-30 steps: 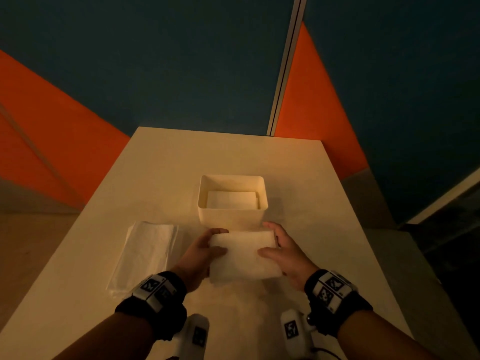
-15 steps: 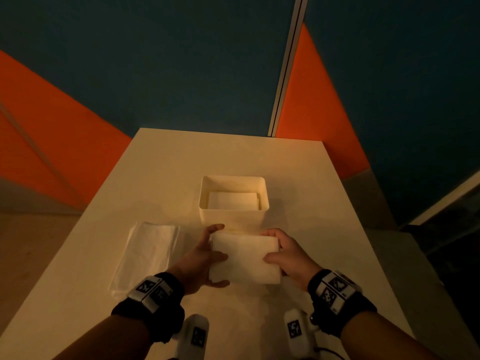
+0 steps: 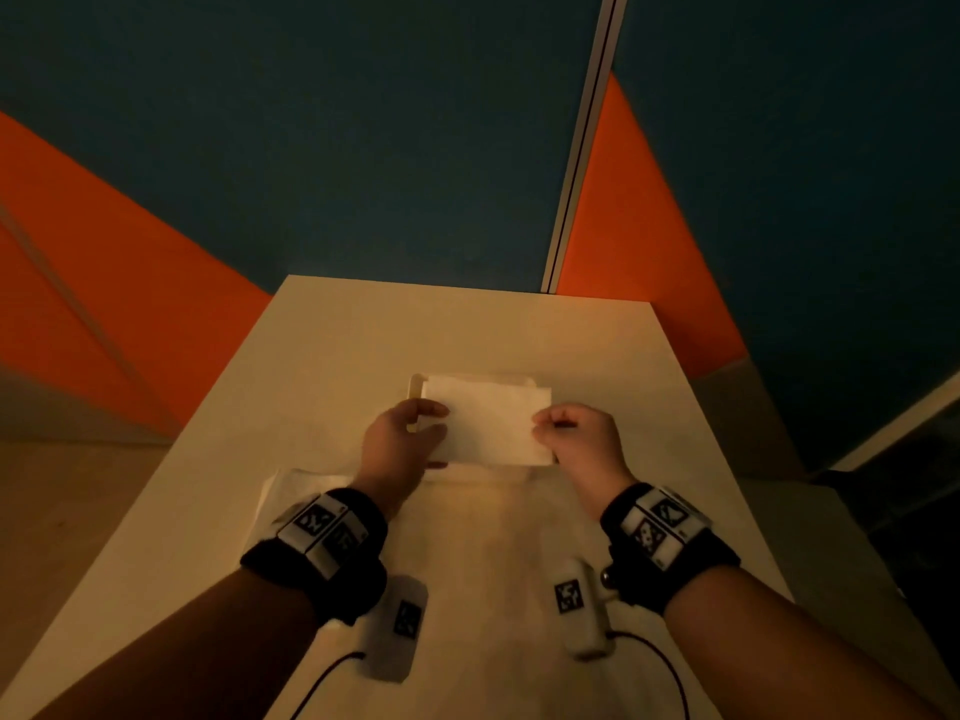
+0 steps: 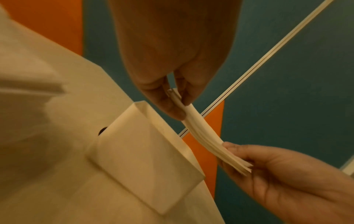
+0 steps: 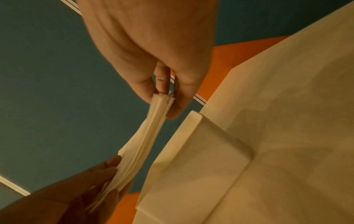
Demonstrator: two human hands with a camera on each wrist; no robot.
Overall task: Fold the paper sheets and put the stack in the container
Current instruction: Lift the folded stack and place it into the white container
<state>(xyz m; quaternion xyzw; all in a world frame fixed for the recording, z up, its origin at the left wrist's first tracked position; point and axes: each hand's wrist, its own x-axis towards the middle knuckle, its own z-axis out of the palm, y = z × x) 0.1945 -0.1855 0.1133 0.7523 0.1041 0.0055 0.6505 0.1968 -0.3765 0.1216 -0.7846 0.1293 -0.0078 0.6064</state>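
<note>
Walls: teal panels (image 3: 415, 122) w/ orange wedges (image 3: 130, 324) behind the table; pale vertical strip (image 3: 582, 137) between panels.
Table: cream top (image 3: 519, 589), runs away from the person; carries the container and the unfolded sheets.
Unfolded sheets: white pile (image 3: 296, 485) lying flat on table, near-left, partly hidden behind the L wrist band.
Container: cream rectangular tub (image 4: 145, 153), mid-table, upright, open top; in head view mostly covered by the stack, only its left rim showing (image 3: 414, 392). Contents can't be seen.
Folded stack: white paper sheets (image 3: 488, 426), several layers, held in the air just above the container mouth, roughly level, sagging a little in the middle per wrist views (image 4: 203, 133) (image 5: 151, 133). Not touching the tub as far as visible.
L hand: (image 3: 402, 439) pinches the stack's left end, thumb on top, fingers underneath; narrow grip on the paper (image 4: 172, 94).
R hand: (image 3: 576, 433) pinches the right end, fingers curled round the edge, thumb opposite (image 5: 162, 84); narrow grip too.
Wrist gear: black bands w/ marker tags on both wrists (image 3: 322, 537) (image 3: 660, 527); white camera pods hang below (image 3: 582, 605).
</note>
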